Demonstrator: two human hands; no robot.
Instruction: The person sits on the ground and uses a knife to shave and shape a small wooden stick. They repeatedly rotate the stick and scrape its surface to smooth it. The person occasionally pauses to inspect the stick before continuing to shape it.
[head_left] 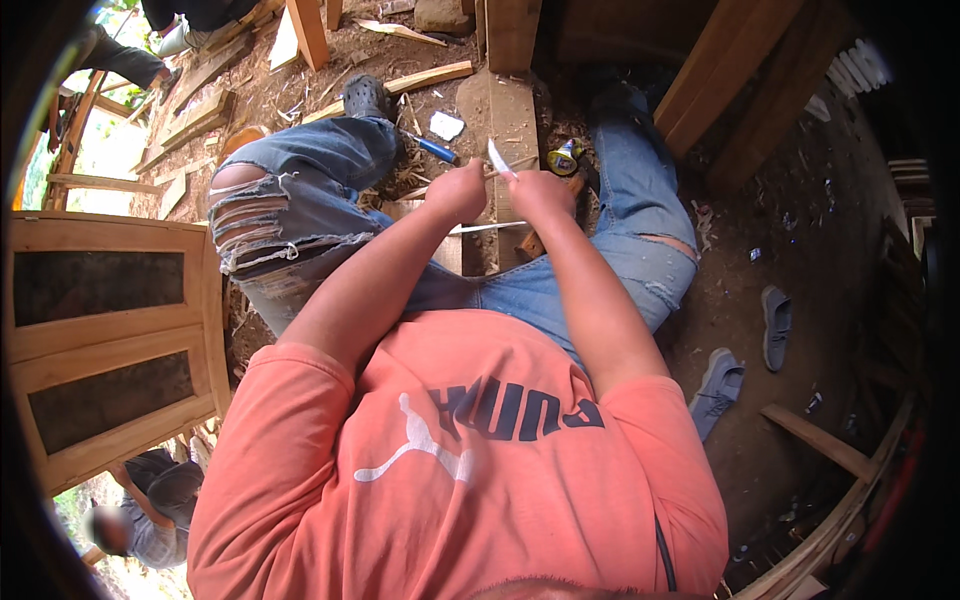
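My right hand [543, 196] is closed on a white, slightly curved strip [497, 158] that juts up from its fingers; whether it is paper or a blade I cannot tell. Just beside it, my left hand [459, 192] is closed too, and what it may hold is hidden. Both hands are over a wooden plank [500, 110] between my knees. A chisel with a blue handle [434, 150] lies ahead of the left hand, near a crumpled white scrap [446, 126]. Past the right hand sits a yellow and black tape measure [563, 158]. A thin pale strip [488, 228] lies below the hands.
Wooden posts [725, 70] stand ahead to the right. A panelled wooden frame [110, 335] is at my left. Shavings and offcuts [200, 125] litter the dirt ground. Grey shoes [717, 390] lie at the right. Another person [155, 515] is at the lower left, and others are partly visible at upper left.
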